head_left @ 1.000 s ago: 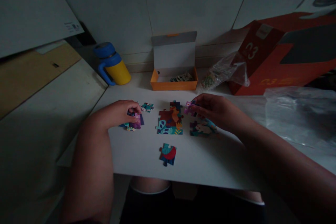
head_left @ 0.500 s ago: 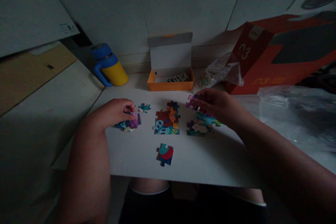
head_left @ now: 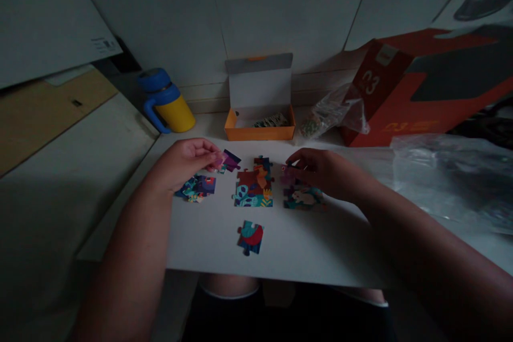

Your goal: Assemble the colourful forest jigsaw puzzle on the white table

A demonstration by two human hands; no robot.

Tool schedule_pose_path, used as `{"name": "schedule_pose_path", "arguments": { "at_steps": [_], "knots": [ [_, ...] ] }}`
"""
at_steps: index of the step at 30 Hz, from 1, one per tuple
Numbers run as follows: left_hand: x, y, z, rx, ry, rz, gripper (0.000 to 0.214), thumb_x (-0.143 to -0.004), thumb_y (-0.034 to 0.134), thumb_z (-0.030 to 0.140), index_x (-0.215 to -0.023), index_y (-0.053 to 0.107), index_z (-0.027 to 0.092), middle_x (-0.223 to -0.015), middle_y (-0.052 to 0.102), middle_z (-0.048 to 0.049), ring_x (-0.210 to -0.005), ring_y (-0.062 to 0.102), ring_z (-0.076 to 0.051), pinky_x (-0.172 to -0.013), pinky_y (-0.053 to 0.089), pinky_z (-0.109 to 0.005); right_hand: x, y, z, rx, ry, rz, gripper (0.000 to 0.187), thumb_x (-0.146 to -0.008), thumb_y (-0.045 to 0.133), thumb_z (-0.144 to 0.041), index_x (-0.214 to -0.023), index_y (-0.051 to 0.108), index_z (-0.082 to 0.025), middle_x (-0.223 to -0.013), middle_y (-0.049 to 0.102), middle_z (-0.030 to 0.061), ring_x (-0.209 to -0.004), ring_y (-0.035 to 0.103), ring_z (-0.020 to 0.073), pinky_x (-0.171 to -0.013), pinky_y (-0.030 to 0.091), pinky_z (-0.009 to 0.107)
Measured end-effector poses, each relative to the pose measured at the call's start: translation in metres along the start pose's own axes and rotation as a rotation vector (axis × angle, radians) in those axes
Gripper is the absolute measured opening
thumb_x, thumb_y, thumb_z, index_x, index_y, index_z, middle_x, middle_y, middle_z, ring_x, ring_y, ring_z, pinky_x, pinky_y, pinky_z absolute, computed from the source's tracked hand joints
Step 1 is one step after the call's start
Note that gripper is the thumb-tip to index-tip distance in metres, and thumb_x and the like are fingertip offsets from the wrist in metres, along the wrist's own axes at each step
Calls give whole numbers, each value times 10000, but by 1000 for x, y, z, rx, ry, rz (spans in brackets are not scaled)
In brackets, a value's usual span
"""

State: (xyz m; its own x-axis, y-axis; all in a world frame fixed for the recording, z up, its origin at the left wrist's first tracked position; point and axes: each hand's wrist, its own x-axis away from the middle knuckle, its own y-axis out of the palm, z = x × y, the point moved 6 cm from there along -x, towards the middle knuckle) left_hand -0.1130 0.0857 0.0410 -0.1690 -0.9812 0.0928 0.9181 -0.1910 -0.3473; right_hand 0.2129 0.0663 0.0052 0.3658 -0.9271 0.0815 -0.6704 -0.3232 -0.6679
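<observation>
My left hand (head_left: 193, 158) pinches a purple puzzle piece (head_left: 230, 160) above the table, left of centre. Beneath its wrist lies a pile of loose puzzle pieces (head_left: 196, 188). My right hand (head_left: 315, 166) has its fingers closed on another purple puzzle piece (head_left: 287, 173), just above the joined rabbit pieces (head_left: 304, 197), which it partly covers. Between the hands rests a joined section of brown and teal pieces (head_left: 254, 187). Nearer the front edge sits a single piece with a red shape (head_left: 251, 236).
An open orange box (head_left: 259, 133) with cards or pieces inside stands at the back. Left of it is a blue and yellow mug (head_left: 174, 104). A clear bag (head_left: 320, 120), a large red box (head_left: 390, 93) and plastic wrapping (head_left: 444, 181) occupy the right side.
My left hand has lifted a purple piece off the pile and moved it right, toward the middle. The right hand has lowered slightly with its piece.
</observation>
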Motion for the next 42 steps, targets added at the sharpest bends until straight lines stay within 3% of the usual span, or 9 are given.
{"name": "schedule_pose_path", "arguments": {
  "at_steps": [6, 11, 15, 26, 29, 33, 36, 39, 42],
  "knots": [
    [-6, 41, -4, 127, 17, -73, 356, -776, 893, 422, -912, 687, 166, -809, 774, -43, -733, 744, -170, -641, 551, -252, 7, 9, -15, 64, -3, -194, 296, -951, 681, -442, -1169, 737, -249, -953, 802, 40, -736, 704, 185, -656, 511, 298],
    [-7, 62, -6, 203, 12, -121, 337, -815, 872, 406, -926, 657, 171, -825, 770, -31, -766, 761, -169, -694, 586, -269, 13, 14, -18, 56, -63, -317, 282, -958, 671, -465, -1142, 740, -262, -892, 785, 13, -705, 671, 173, -613, 464, 280],
    [-7, 71, -9, 230, 10, -163, 287, -863, 837, 369, -951, 641, 179, -846, 774, -36, -810, 764, -174, -753, 611, -296, 14, 16, -17, 50, -72, -354, 268, -963, 661, -456, -1127, 740, -261, -902, 787, 8, -730, 682, 179, -621, 458, 279],
    [-7, 80, -2, 43, 185, -153, 157, -926, 736, 285, -1022, 755, 161, -843, 739, -27, -701, 647, -118, -691, 555, -245, 18, 17, -25, 106, -130, -407, 229, -953, 664, -399, -1102, 786, -275, -940, 791, 7, -766, 679, 180, -676, 452, 286],
    [-5, 83, 0, 22, 201, -163, 156, -933, 723, 273, -1033, 756, 158, -897, 760, -42, -740, 670, -123, -718, 569, -250, 16, 15, -25, 119, -129, -365, 241, -952, 673, -410, -1115, 789, -277, -949, 791, 15, -775, 683, 185, -697, 461, 294],
    [-1, 93, 1, 9, 240, -193, 174, -964, 704, 294, -1079, 761, 178, -1012, 787, -67, -826, 714, -141, -772, 594, -276, 13, 6, -28, 34, -90, -167, 383, -962, 677, -505, -1220, 747, -232, -1046, 786, 67, -824, 700, 201, -730, 503, 316],
    [5, 108, 1, 3, 288, -231, 184, -974, 716, 323, -1098, 764, 196, -1042, 790, -76, -916, 743, -172, -836, 612, -312, 14, 12, -35, -173, -152, -170, 428, -944, 710, -544, -1227, 711, -222, -1103, 781, 73, -875, 713, 202, -759, 542, 318],
    [12, 121, 3, 20, 344, -260, 239, -967, 749, 366, -1141, 744, 203, -1017, 783, -78, -922, 749, -184, -850, 623, -325, 12, 17, -32, -309, -176, -184, 380, -942, 723, -523, -1173, 707, -222, -1022, 782, 57, -862, 707, 196, -761, 557, 316],
    [17, 121, 11, 24, 427, -249, 358, -961, 765, 366, -1266, 676, 201, -1085, 766, -88, -915, 745, -174, -839, 628, -318, 6, 0, -16, -340, -166, -93, 368, -941, 725, -509, -1167, 711, -219, -961, 774, 54, -817, 696, 186, -720, 553, 307]
  ]
}}
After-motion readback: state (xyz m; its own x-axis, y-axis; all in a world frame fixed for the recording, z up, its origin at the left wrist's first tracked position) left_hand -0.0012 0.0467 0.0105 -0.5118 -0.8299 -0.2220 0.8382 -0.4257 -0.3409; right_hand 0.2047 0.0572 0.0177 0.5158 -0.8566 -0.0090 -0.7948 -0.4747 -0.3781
